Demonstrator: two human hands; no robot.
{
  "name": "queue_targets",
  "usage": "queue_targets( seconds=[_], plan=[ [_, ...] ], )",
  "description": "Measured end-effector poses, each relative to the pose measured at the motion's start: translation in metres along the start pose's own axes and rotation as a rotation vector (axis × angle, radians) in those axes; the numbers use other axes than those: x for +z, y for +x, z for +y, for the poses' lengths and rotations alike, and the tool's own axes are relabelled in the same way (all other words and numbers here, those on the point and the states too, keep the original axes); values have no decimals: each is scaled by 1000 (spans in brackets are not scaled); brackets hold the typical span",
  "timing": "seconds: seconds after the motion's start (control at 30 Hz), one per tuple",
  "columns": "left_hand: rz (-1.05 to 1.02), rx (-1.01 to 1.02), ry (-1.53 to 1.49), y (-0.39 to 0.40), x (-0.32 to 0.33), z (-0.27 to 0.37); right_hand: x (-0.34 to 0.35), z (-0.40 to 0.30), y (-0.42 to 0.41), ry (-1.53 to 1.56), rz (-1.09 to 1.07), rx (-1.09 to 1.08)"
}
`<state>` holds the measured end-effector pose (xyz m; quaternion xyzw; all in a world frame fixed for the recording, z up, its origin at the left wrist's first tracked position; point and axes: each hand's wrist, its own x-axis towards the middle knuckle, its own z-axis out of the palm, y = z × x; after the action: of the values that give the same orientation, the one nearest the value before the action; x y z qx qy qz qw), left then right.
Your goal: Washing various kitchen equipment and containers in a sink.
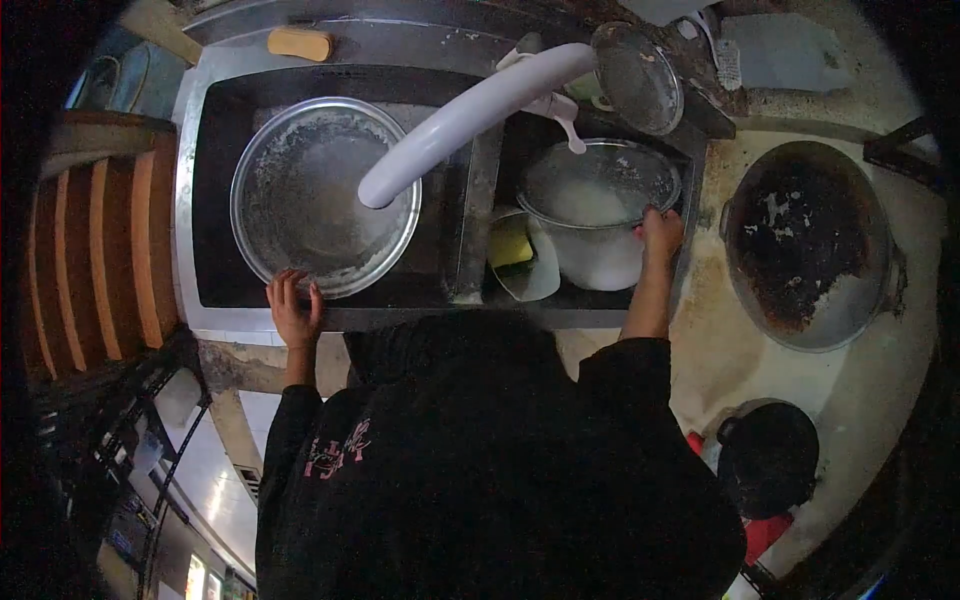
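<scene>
My left hand [295, 306] lies at the near rim of a large round metal basin [326, 187] in the left sink compartment. Its fingers are spread and touch the rim, with the thumb apart. In the right compartment, a tilted metal pot [600, 255] has its mouth towards the far side, and my right hand [662, 231] grips its right rim. Something small and pinkish red shows at those fingertips; I cannot tell what it is. Against the pot's left side is a whitish container [541, 279] with a yellow sponge [510, 246] in it.
A thick white faucet spout [465, 127] arches over the divider [476, 217] and basin. Behind the right compartment leans a round metal lid or pan [637, 79]. A tan sponge [300, 45] lies on the back ledge. At right stand a blackened wok [806, 240] and a black pan [772, 457].
</scene>
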<state>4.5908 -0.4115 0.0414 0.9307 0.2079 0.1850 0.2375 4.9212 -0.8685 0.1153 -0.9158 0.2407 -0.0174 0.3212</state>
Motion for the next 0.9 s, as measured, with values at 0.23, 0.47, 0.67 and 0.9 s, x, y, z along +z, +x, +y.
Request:
queue_targets(
  seconds=[0.23, 0.47, 0.67, 0.9],
  plan=[
    [-17, -4, 7, 0, 0, 0, -6, -21, -14, -14, -17, 86],
    [-6, 5, 9, -1, 0, -2, -1, -23, -20, -24, -8, 77],
    [-34, 4, 22, 1, 0, -2, -2, 14, -2, -71, 0, 30],
    [-31, 0, -2, 5, 0, 3, -17, 83, 9, -403, 453, 0]
  ],
)
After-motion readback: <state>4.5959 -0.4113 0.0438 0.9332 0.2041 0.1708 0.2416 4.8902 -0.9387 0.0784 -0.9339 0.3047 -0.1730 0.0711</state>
